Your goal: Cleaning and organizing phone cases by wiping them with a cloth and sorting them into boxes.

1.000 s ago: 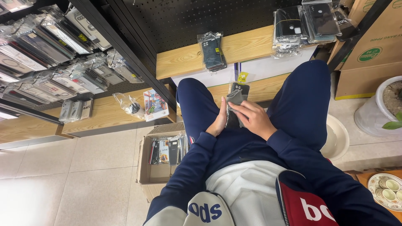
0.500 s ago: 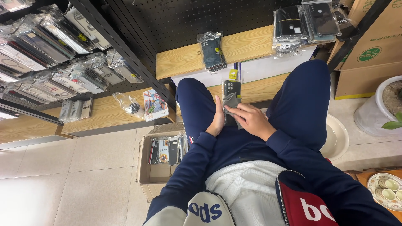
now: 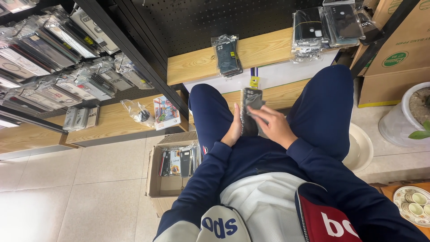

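Shop shelves point(image 3: 201, 67); hands point(image 3: 255, 123) half-hiding packets point(image 3: 251, 101).

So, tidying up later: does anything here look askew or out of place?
A clear plastic bag lies crumpled and loose on the lower wooden shelf, beside a small colourful box. Otherwise nothing stands out.

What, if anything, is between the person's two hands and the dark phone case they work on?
Nothing visible. The left hand and the right hand both touch the dark phone case directly, holding it above the lap, between the knees.
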